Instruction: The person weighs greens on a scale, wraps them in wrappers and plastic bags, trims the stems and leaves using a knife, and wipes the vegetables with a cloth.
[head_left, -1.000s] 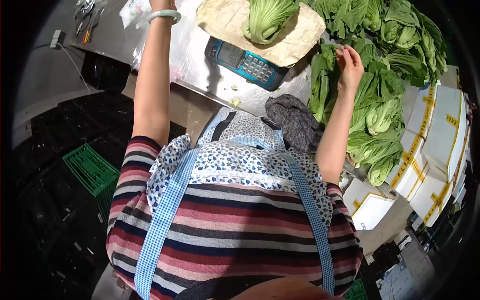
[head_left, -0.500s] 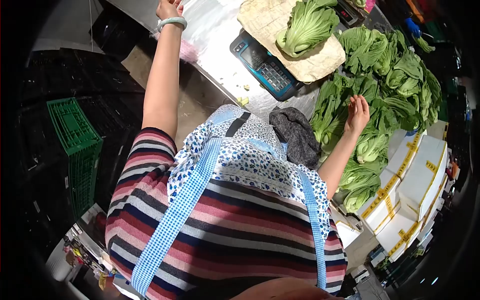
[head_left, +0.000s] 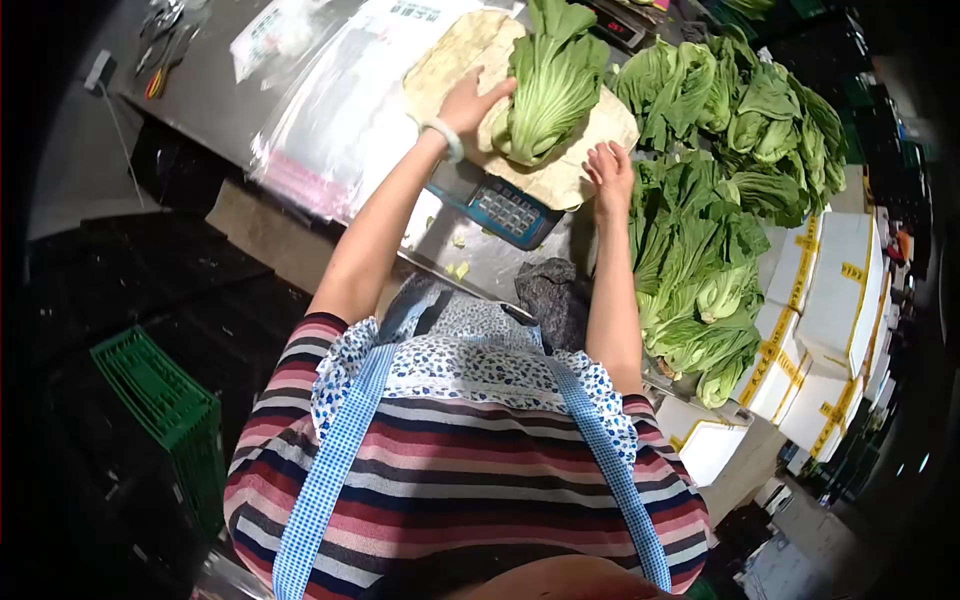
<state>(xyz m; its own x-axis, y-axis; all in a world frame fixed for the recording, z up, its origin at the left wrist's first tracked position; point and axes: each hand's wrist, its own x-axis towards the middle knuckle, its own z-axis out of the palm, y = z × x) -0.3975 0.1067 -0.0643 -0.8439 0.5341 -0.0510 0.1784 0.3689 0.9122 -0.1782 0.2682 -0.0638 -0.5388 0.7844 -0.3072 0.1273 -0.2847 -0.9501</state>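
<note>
A leafy green vegetable (head_left: 552, 90) lies on a tan, wrinkled sheet (head_left: 572, 178) on top of a blue and black scale (head_left: 508, 213), whose keypad shows below the sheet. My left hand (head_left: 470, 103), with a pale bracelet at the wrist, is over the sheet at the vegetable's left side, fingers apart and fingertips close to its leaves. On the other side, my right hand (head_left: 610, 170) hovers at the sheet's right edge with its fingers slightly curled and apart, holding nothing. More green vegetables (head_left: 700, 240) are heaped to the right of it.
Clear plastic bags (head_left: 335, 110) lie on the metal table at the left. A dark grey cloth (head_left: 552, 297) rests at the near edge. White foam boxes (head_left: 840, 285) with yellow tape stand at the right, a green crate (head_left: 160, 385) at the lower left. Another scale (head_left: 620, 25) is farther back.
My left hand has come from the far left to the vegetable on the scale. My right hand has moved left, from over the heaped vegetables to the sheet's edge. The view has shifted.
</note>
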